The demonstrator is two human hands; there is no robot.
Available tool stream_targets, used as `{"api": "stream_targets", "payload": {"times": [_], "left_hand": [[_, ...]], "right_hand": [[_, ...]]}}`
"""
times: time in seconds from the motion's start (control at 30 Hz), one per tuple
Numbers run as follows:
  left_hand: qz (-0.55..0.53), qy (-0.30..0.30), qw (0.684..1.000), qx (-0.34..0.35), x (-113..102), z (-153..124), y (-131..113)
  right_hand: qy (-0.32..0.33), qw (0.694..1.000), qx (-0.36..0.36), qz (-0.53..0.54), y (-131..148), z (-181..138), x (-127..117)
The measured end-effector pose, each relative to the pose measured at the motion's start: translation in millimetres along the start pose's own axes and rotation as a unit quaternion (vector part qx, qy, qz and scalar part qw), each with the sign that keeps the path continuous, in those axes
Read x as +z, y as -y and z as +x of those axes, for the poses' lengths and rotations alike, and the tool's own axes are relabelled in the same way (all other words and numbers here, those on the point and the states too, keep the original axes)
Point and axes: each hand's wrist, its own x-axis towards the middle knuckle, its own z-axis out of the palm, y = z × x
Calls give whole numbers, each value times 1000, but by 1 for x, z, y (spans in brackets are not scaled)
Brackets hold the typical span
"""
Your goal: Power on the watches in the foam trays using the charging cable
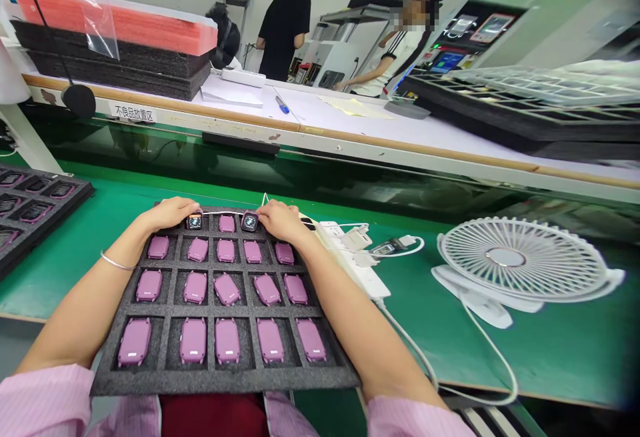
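Pink striped sleeves [40,403] frame bare forearms — left hand [167,213] closed on one glossy square watch [195,221], right hand [283,220] on a second watch [250,221] — at the top row of a black foam tray [225,382] holding lilac cases [227,340].

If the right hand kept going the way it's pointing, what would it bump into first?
Most likely the face-up smartwatch in the foam tray. The fingers of the right hand look right beside it, though depth is hard to judge here.
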Motion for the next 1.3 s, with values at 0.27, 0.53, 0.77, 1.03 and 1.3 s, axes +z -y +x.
{"api": "stream_targets", "payload": {"times": [0.27, 0.53, 0.77, 1.03, 1.3], "left_hand": [[-29, 4, 999, 12, 4, 0, 3], [-27, -17, 999, 4, 5, -1, 1], [3, -24, 1000, -1, 8, 0, -1], [-61, -54, 997, -14, 13, 4, 2], [-220, -230, 947, -46, 23, 13, 10]], "right_hand": [[-60, 997, -35, -20, 5, -12, 21], [-135, 990, -17, -37, 13, -14, 20], [-181, 974, -136, 0, 33, -18, 23], [-154, 973, -173, 1, 36, -18, 30], [-115, 990, -78, 0, 34, -6, 39]]}}
